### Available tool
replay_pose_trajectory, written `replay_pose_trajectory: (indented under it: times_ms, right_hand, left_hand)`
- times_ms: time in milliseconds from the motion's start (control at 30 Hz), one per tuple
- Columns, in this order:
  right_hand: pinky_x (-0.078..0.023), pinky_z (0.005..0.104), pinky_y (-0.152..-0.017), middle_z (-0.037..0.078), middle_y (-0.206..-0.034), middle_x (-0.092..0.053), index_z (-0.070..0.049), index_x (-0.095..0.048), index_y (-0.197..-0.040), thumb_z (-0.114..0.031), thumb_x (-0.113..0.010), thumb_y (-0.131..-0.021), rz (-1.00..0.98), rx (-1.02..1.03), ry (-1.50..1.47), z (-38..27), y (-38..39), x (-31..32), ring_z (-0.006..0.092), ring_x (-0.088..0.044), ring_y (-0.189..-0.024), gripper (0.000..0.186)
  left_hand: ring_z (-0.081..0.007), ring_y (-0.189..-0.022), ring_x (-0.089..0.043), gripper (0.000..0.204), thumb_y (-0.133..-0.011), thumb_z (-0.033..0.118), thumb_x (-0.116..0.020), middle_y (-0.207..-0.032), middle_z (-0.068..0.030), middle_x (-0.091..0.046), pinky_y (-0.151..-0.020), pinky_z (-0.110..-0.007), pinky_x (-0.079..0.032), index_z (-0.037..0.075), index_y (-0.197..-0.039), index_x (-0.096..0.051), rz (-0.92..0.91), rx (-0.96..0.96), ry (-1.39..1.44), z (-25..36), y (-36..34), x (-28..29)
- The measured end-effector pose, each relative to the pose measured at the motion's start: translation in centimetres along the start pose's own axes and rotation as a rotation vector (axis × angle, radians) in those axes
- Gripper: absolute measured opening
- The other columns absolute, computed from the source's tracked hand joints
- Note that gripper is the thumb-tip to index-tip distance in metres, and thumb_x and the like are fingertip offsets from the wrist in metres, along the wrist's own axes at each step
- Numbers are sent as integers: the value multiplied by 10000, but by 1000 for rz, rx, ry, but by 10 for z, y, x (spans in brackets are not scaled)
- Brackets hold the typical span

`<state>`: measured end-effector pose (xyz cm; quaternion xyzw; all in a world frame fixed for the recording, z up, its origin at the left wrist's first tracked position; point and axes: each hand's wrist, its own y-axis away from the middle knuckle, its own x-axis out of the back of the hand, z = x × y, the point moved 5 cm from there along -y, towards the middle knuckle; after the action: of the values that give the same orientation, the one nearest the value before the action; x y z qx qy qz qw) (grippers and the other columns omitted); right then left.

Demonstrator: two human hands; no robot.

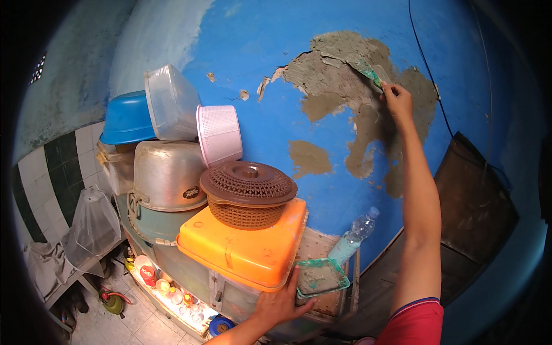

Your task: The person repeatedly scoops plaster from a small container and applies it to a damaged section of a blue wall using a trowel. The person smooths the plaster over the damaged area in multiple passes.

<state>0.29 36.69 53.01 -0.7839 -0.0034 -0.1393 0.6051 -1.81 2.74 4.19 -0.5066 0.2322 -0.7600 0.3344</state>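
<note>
My right hand point(397, 103) is raised to the blue wall point(253, 46), its fingers closed round the handle of a putty knife point(368, 72) smeared with green. The blade lies against a large patch of grey mortar point(328, 72) with ragged edges. Low in the middle, my left hand point(280, 306) has its fingers spread around the near left corner of a shallow green tray point(348, 283) that holds grey mortar. Whether it grips the tray or only touches it is hard to tell. Beside the tray, a clear plastic bottle point(353, 233) leans against the wall, cloudy liquid inside.
An orange plastic tub point(241, 247) lies upside down on a cabinet, a brown lidded basket point(247, 198) on top. Left of it are a metal pot point(167, 175), a pink basket point(219, 135) and a blue basin point(127, 118). A black cable point(425, 57) hangs at right.
</note>
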Motion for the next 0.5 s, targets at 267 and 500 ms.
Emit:
replay_pose_trajectory:
  times_ms: [267, 500]
  right_hand:
    - [-452, 291, -646, 11, -751, -729, -36, -795, -944, -393, -744, -999, -53, -44, -261, -17, 18, -26, 85, -588, -673, 365]
    - [-511, 337, -683, 30, -717, -758, -60, -762, -900, -497, -733, -970, -7, -109, 7, 1, 0, -29, 121, -669, -698, 443]
  left_hand:
    - [-462, -1385, -548, 1059, -872, 684, -711, -1496, -303, -534, -1091, -535, -506, -72, -1553, -420, 24, 4, -28, 2, -1, -1]
    - [-474, -1411, -515, 1055, -877, 677, -712, -1503, -327, -513, -1151, -543, -448, -76, -1553, -415, 22, -13, -56, 2, -1, -1]
